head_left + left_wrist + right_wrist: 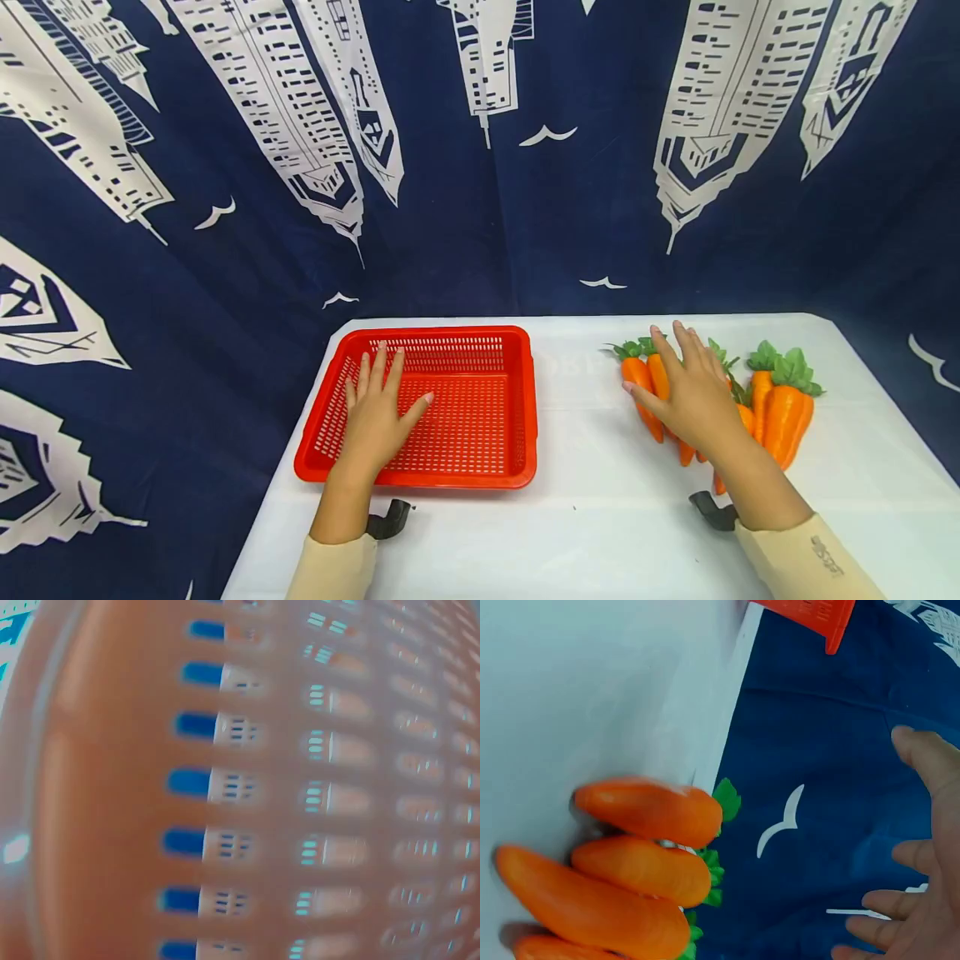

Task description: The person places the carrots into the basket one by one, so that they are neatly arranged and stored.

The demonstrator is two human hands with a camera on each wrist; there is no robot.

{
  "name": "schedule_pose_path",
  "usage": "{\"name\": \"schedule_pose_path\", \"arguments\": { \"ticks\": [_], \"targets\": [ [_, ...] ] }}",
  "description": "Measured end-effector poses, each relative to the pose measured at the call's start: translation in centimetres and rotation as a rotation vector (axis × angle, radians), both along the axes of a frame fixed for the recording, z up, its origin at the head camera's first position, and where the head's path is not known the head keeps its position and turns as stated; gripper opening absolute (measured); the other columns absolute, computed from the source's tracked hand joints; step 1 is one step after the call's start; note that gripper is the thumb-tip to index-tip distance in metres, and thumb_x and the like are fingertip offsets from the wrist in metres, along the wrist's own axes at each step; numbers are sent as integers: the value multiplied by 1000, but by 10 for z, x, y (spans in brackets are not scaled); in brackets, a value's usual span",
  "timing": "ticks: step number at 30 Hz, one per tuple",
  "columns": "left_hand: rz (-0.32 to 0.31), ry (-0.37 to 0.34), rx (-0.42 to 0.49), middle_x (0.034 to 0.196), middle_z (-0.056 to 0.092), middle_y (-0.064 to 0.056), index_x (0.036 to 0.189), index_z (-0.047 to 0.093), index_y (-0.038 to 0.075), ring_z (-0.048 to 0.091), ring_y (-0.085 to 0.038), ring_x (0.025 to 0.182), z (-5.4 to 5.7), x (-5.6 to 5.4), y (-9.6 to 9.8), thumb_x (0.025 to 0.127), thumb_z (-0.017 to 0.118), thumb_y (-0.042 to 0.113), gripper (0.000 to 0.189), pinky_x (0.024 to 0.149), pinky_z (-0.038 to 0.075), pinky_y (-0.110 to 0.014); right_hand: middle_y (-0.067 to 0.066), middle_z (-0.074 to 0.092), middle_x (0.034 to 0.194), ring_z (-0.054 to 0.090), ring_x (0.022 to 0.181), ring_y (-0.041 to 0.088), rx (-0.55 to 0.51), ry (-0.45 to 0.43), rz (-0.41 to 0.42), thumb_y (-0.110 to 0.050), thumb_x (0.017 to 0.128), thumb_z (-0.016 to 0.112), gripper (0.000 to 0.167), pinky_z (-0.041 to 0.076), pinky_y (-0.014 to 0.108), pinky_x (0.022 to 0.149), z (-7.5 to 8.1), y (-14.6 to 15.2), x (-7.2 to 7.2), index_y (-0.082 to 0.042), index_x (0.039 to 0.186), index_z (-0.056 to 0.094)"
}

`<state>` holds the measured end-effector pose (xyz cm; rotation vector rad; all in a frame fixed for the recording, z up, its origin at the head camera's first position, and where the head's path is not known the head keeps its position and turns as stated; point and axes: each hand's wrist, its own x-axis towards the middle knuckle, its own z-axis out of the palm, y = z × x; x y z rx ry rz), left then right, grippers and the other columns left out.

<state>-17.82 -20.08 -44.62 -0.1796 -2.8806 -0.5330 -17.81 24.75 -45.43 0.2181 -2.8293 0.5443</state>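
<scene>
The left hand [375, 421], fingers spread, hovers over a rectangular red lattice basket [465, 481] — the right hand [692, 396], likewise splayed, above smooth, tapering orange carrots [789, 421].

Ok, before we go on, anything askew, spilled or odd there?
One oddity: the backdrop looks upside down, its printed towers pointing downward. On the table, nothing stands out: the basket sits flat and the carrots lie bunched, partly hidden behind the right grip, with no visible damage or spill.
</scene>
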Motion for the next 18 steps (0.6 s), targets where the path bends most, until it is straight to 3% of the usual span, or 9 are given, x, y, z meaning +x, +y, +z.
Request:
{"name": "schedule_pose_path", "arguments": {
  "ticks": [5,8,18],
  "targets": [
    [43,32,39,166,28,-15,159,33,12,15,-43,156,5,3,-16,95,66,45,79,118,10,-74,32,32,155,37,134,58,-129,-12,-7,-35,93,71,87,34,76,103,-1,-1,-3,-11,162,24],
    [82,7,59,165,30,-17,158,33,10,16,-44,155,8,8,-27,95,66,41,78,118,8,-75,35,37,148,40,132,56,-190,-36,-14,-26,94,71,78,38,74,102,-5,-1,-6,-5,158,31],
    [180,-79,86,166,24,-22,160,25,5,13,-48,154,7,28,-63,95,67,40,85,119,9,-73,35,43,143,55,119,53,-278,-170,-89,-23,96,67,65,44,68,99,-25,-3,-16,0,151,42]
  ]
}}
